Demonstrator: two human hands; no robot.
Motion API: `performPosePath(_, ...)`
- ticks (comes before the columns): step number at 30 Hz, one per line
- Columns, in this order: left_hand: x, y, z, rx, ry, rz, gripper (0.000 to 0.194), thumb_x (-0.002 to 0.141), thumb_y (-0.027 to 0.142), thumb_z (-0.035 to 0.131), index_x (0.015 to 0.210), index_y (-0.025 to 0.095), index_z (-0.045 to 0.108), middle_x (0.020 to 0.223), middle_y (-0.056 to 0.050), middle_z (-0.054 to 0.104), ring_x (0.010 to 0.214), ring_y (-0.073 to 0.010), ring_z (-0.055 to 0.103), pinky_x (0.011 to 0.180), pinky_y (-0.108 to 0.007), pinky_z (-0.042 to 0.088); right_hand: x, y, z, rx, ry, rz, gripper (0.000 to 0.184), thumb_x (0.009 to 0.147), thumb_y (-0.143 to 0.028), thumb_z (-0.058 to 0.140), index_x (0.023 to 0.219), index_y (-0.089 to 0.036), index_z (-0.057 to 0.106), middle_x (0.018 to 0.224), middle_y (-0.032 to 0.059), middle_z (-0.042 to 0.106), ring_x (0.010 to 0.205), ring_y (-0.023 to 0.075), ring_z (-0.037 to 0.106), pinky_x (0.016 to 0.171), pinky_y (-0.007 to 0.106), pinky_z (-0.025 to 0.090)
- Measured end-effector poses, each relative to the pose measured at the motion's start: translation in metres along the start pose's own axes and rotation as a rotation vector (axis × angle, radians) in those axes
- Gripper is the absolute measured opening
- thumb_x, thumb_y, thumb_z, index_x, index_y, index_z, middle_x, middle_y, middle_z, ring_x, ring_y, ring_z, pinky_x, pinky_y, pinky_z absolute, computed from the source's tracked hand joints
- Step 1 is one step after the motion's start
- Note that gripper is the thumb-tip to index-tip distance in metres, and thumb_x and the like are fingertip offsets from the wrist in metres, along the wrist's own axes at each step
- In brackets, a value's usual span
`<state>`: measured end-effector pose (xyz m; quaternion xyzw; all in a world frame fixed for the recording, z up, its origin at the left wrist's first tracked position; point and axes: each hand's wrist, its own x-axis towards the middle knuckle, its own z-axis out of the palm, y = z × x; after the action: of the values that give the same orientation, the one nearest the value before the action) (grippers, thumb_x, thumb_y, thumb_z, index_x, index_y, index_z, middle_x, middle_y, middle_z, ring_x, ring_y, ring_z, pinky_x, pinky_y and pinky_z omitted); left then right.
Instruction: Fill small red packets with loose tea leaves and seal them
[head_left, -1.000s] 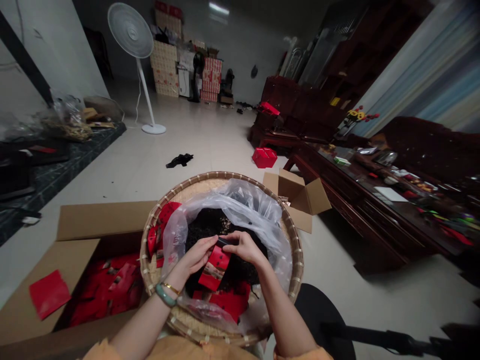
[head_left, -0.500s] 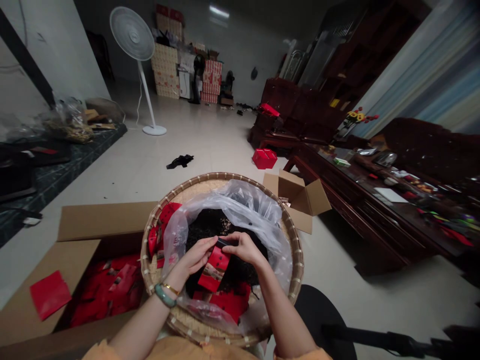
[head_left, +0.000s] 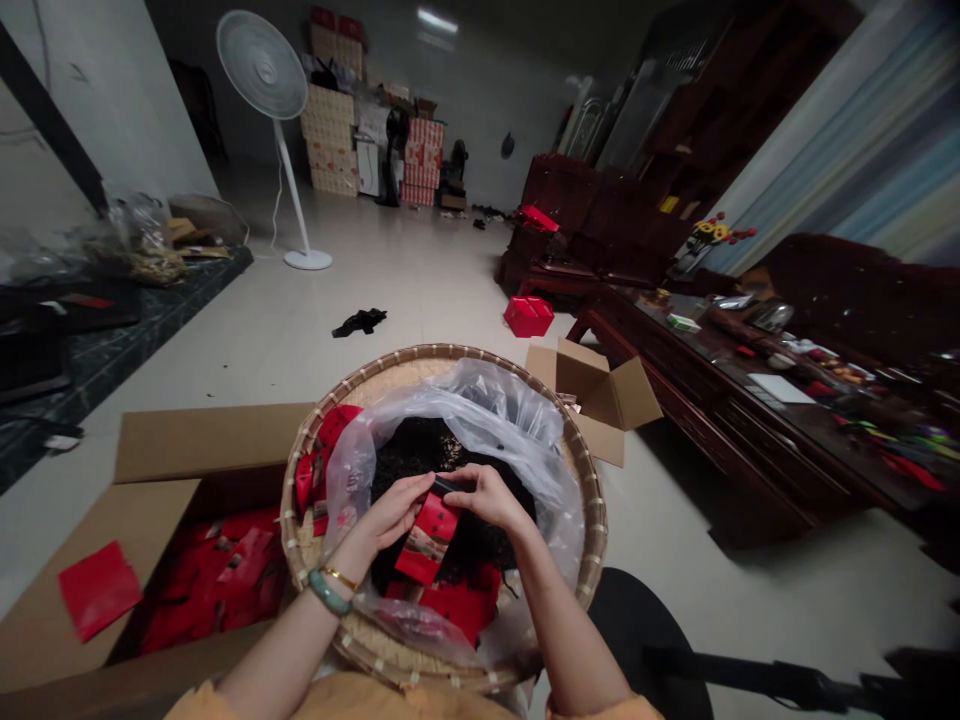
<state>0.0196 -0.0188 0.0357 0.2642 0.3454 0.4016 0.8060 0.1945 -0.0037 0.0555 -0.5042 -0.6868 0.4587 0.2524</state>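
Over the middle of a round bamboo basket (head_left: 595, 490), my left hand (head_left: 396, 512) and my right hand (head_left: 484, 497) hold a red packet (head_left: 429, 545) between them. Both hands are closed at its upper end, where a narrow black strip shows between the fingers. I cannot tell whether that strip is part of the packet. Below lies a clear plastic bag (head_left: 495, 405), opened wide, with dark, shredded, leaf-like material (head_left: 409, 450) in it. More red packets (head_left: 472, 605) rest on this material at the near side, and others (head_left: 330, 450) sit along the basket's left edge.
On the left stands an open carton (head_left: 161, 520) full of red packets, one lying on its flap. A smaller open carton (head_left: 600, 385) is beyond the basket's right rim, near a long dark wooden table (head_left: 675, 385). A black stand (head_left: 645, 630) is at the lower right.
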Motion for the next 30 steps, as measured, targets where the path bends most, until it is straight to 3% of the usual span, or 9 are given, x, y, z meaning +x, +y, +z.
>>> performPosePath(24, 0.0, -0.004, -0.004, 0.015, -0.003, 0.024, 0.029, 0.068, 0.035, 0.073, 0.084, 0.012, 0.066, 0.071, -0.005, 0.068, 0.06, -0.0111, 0.061, 0.061, -0.022, 0.05, -0.001, 0.005, 0.002, 0.001, 0.02, 0.0, 0.038, 0.065, -0.029, 0.072, 0.102, -0.021, 0.07, 0.094, 0.0045, 0.069, 0.085, 0.0217, 0.061, 0.078, 0.032, 0.044)
performPosePath(30, -0.006, -0.002, -0.006, 0.104, -0.135, -0.038, 0.037, 0.065, 0.026, 0.075, 0.097, 0.013, 0.064, 0.079, -0.006, 0.068, 0.064, -0.0115, 0.062, 0.062, -0.022, 0.05, -0.002, 0.009, 0.001, 0.167, 0.013, 0.047, 0.037, 0.063, -0.033, 0.072, 0.095, -0.016, 0.071, 0.088, 0.0044, 0.07, 0.081, 0.0197, 0.061, 0.076, 0.031, 0.045)
